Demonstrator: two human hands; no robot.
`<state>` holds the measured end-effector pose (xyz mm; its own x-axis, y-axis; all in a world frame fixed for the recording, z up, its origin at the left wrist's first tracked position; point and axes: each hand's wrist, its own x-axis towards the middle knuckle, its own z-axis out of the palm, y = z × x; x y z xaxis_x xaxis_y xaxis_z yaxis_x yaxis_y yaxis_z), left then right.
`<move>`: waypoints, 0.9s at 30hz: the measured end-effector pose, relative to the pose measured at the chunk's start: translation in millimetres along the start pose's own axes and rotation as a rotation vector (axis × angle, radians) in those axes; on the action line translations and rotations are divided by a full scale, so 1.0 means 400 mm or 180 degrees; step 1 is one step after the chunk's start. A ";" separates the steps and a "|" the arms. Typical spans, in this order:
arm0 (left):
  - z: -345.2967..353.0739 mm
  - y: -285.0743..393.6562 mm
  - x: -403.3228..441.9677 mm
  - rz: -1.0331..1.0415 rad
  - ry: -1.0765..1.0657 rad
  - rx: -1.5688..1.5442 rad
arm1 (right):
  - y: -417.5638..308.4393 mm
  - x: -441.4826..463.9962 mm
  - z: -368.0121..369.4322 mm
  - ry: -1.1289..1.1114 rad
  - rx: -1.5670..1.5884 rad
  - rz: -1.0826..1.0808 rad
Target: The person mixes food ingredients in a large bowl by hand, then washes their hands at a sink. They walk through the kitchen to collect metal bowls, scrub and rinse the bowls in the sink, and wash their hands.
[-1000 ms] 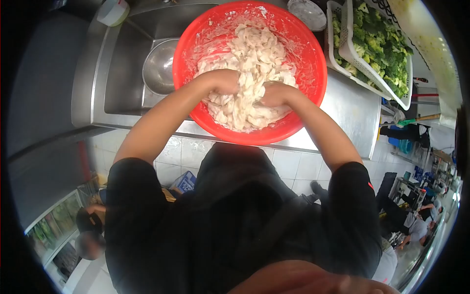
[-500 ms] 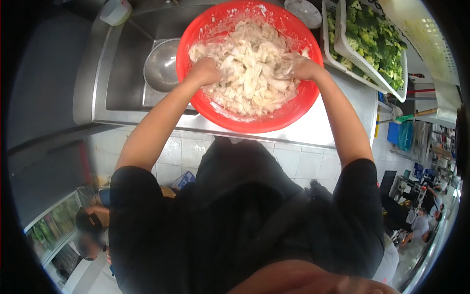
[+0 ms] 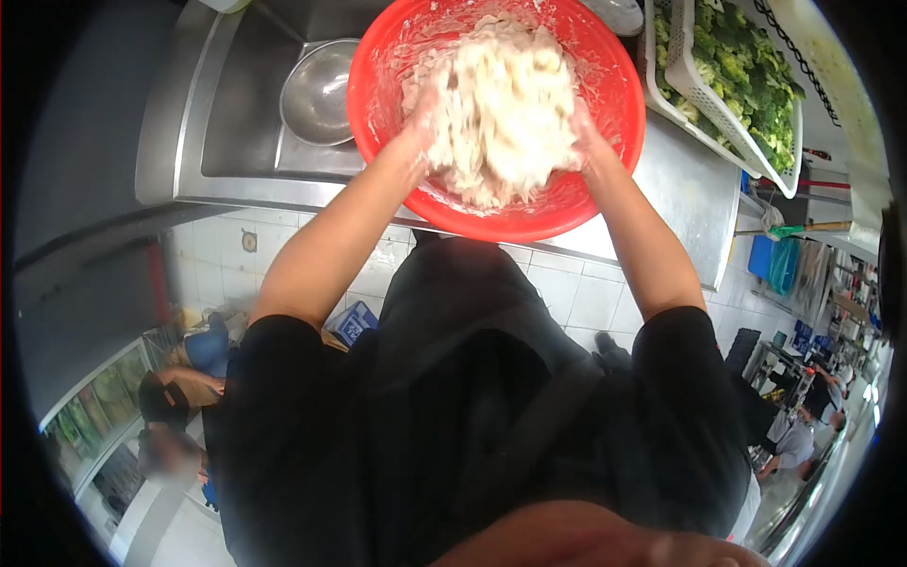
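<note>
I have both hands in the red bowl (image 3: pixel 624 118), working a heap of pale, wet-looking pieces (image 3: pixel 505 99); turning them over seems to me the step in hand. To do it well, I should reach down the walls to the bottom, scoop from both sides at once and fold the heap over its middle, so that what lies underneath comes up. Gentle, even pressure suits such slippery-looking pieces; a hard squeeze could tear them, and a high toss could send some over the rim. White residue clings to the wall, so a sweep round the sides would gather that in too.

With the bowl as my clock, the heap fills the centre and reaches toward six. My left hand (image 3: pixel 424 123) lies against it near nine, my right hand (image 3: pixel 582 140) between three and four, palms seemingly facing each other with the pieces between. Both are blurred and partly buried, so I cannot tell how far my fingers are spread or curled, or whether either has a firm hold; both are touching the pieces.
</note>
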<state>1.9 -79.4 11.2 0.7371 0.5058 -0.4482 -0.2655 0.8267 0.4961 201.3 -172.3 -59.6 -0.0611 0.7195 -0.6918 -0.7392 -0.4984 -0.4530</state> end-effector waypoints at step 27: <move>-0.310 -0.030 0.150 -0.0594 -0.0745 0.1967 | 0.175 0.018 0.134 -0.0470 -0.0300 0.0086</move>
<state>-27.9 -28.4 -113.9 0.8694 0.2444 -0.4295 0.2310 0.5673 0.7905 113.1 -176.1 -65.9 -0.1831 0.7650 -0.6175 -0.6703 -0.5566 -0.4908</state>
